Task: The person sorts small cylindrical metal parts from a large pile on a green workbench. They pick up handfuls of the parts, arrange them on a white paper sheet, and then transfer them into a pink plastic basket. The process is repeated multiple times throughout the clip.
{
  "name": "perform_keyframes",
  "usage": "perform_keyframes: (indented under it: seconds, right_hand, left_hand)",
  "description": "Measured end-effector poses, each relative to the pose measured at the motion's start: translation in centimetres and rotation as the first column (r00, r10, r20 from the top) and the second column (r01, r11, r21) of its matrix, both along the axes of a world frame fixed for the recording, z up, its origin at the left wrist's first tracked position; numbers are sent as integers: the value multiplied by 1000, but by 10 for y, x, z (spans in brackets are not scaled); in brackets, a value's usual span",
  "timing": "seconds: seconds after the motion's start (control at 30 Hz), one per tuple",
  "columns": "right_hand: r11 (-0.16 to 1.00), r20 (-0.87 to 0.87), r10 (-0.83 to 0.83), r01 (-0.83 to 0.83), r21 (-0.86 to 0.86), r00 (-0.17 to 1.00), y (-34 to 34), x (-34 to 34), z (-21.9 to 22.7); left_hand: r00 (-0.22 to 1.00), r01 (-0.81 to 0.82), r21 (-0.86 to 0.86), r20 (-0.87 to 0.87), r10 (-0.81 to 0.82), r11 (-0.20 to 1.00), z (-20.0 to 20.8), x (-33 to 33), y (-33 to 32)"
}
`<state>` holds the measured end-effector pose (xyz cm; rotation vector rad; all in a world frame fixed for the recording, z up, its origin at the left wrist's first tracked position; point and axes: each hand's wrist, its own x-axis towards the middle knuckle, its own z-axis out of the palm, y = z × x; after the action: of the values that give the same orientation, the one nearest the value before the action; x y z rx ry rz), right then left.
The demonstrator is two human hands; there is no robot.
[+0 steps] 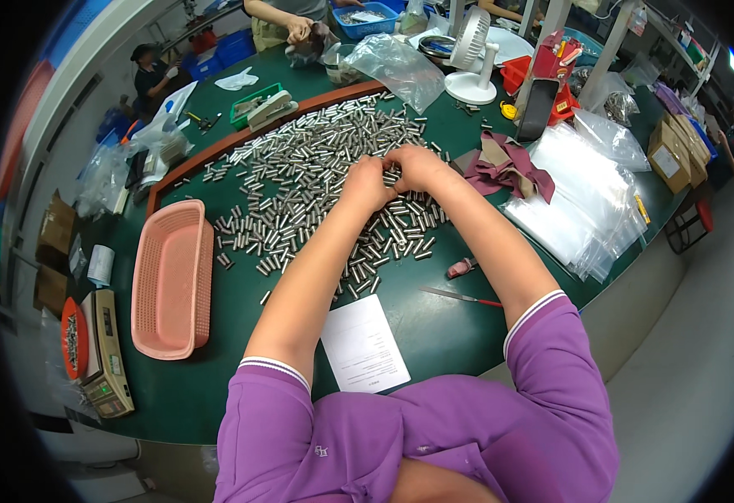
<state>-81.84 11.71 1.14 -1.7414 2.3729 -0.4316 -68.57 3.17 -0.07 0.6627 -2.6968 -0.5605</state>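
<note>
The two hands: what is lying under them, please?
Metal cylinders show around the left hand and right hand; whatever lies directly beneath them is covered.

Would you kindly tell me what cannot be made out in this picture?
Head view: whether the left hand and right hand hold pins; their backs hide it.
Head view: the print on the paper; too small.
Head view: the reading on the scale; too small and blurred.
Head view: the head of the person beside the blue basket; cut off by the upper edge.

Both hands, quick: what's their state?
Left hand: curled over the metal cylinders; grip can't be told.
Right hand: curled close beside it; grip can't be told.
</note>
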Motion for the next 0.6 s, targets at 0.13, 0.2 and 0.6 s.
perform_keyframes:
  seconds: [0.13,0.2,0.6]
  right_hand:
    - [1000,-11,-2,2,1,1000,-3,-2,-4]
    - [999,10,0,0,-38,1000,0,2,-6]
    - [804,112,79,3,-594,990,7,15,-19]
  left_hand:
    - [999,17,71,40,-20,997,1,-5,-11]
    - [1000,13,98,17,-15,995,2,-2,-8]
    - [914,-13,305,-382,135,952,-12,2,-9]
